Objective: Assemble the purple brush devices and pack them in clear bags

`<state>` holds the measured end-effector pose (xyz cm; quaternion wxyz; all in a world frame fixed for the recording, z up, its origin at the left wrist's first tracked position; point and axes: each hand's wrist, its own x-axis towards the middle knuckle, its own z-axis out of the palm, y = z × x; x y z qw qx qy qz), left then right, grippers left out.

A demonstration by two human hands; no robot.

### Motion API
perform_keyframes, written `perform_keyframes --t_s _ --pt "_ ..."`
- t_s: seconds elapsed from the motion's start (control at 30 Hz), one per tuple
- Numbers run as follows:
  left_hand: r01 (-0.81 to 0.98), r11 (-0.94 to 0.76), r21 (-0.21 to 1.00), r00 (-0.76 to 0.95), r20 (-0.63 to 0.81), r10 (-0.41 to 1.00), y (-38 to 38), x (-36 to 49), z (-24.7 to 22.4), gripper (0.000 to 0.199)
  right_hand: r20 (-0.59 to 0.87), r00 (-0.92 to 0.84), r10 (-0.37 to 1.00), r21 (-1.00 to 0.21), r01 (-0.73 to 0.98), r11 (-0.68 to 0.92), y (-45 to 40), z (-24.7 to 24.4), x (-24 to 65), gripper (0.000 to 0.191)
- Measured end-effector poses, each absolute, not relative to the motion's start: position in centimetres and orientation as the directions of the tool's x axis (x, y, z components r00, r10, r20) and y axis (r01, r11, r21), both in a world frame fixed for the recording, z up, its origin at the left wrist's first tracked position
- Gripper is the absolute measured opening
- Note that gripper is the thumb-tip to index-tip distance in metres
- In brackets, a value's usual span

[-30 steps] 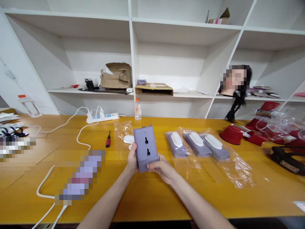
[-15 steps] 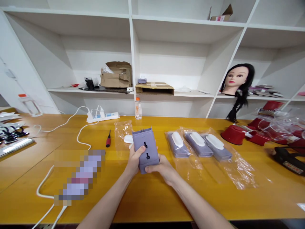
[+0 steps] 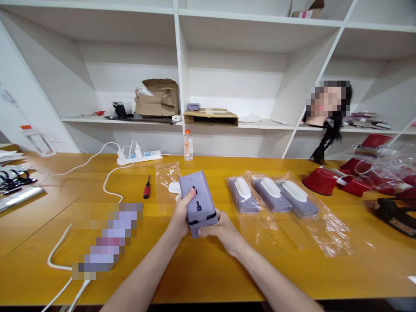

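Purple case [image 3: 205,200] pinched by my left fingers [image 3: 189,197] and right fingers [image 3: 208,231]; end cap [image 3: 194,229] sits gapped, so uneven pressure might drop it.

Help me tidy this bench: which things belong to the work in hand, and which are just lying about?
Likely the job:
Purple case with two black cutouts, held by left hand and right hand
Three similar purple cases with white oval pieces
Possibly the red-handled screwdriver

Apparently lying about:
Two orange-capped bottles
Torn cardboard box
Flat cardboard box

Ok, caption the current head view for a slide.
The left hand and right hand hold a slotted purple case near three white-topped purple units.
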<state>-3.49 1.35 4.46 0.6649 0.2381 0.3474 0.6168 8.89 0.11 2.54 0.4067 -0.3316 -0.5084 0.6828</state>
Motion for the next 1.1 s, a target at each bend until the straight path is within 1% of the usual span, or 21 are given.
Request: perform_keyframes --t_s 0.07,0.17,0.27,0.4,0.63,0.7,0.77,0.83,0.9,0.93,0.97,1.0,1.03,1.07,1.1 --pt "-0.662 0.191 0.725 0.062 -0.201 0.978 1.5 -3.7 4.6 0.038 -0.039 -0.452 0.891 -0.962 -0.223 -0.156 0.1 2.3 8.8 0.042" --pt "-0.663 0.255 0.704 0.125 -0.232 0.965 1.7 -4.1 4.5 0.039 -0.038 -0.461 0.886 -0.966 -0.209 -0.150 0.3 1.9 8.7 0.038" --pt "-0.676 0.276 0.683 0.135 -0.254 0.958 2.0 -4.2 4.2 0.041 -0.054 -0.455 0.889 -0.966 -0.202 -0.162 0.4 1.7 8.6 0.035" --pt "-0.685 0.288 0.669 0.121 -0.285 0.951 2.2 -4.3 4.0 0.042 -0.088 -0.452 0.888 -0.956 -0.211 -0.202 0.4 1.7 8.6 0.038" --pt "-0.692 0.296 0.658 0.146 -0.274 0.951 2.4 -4.4 3.8 0.040 -0.079 -0.481 0.873 -0.955 -0.216 -0.205 0.4 1.7 8.4 0.034" --pt "-0.678 0.295 0.674 0.157 -0.259 0.953 2.3 -4.5 3.8 0.040 -0.090 -0.489 0.868 -0.959 -0.194 -0.208 0.5 1.7 8.6 0.034" --pt "-0.670 0.280 0.687 0.186 -0.210 0.960 2.2 -4.6 3.8 0.040 -0.129 -0.505 0.853 -0.958 -0.159 -0.239 0.7 1.6 9.0 0.039" --pt "-0.675 0.259 0.691 0.231 -0.135 0.964 2.1 -4.7 3.8 0.042 -0.177 -0.545 0.819 -0.938 -0.158 -0.308 0.8 1.4 9.6 0.047" --pt "-0.670 0.247 0.700 0.268 -0.082 0.960 2.0 -4.8 3.6 0.046 -0.191 -0.627 0.755 -0.899 -0.196 -0.390 1.0 1.2 10.0 0.052" --pt "-0.653 0.238 0.719 0.255 -0.087 0.963 2.0 -4.8 3.5 0.048 -0.177 -0.659 0.731 -0.884 -0.220 -0.412 1.0 1.2 10.1 0.053" --pt "-0.631 0.203 0.749 0.199 -0.096 0.975 2.1 -4.7 3.3 0.049 -0.157 -0.674 0.722 -0.878 -0.240 -0.415 1.0 1.3 10.1 0.053" --pt "-0.605 0.136 0.785 0.104 -0.092 0.990 2.2 -4.6 3.1 0.049 -0.139 -0.666 0.733 -0.885 -0.249 -0.394 1.0 1.4 10.0 0.053" --pt "-0.573 0.052 0.818 -0.005 -0.068 0.998 2.3 -4.5 3.0 0.050 -0.121 -0.635 0.763 -0.910 -0.236 -0.341 1.0 1.5 9.9 0.051" --pt "-0.541 -0.032 0.841 -0.096 -0.024 0.995 2.4 -4.3 2.8 0.050 -0.101 -0.575 0.812 -0.949 -0.191 -0.253 1.0 1.6 9.6 0.051" --pt "-0.516 -0.108 0.850 -0.152 0.033 0.988 2.5 -4.1 2.6 0.051 -0.070 -0.486 0.871 -0.985 -0.104 -0.138 1.0 1.8 9.4 0.052"
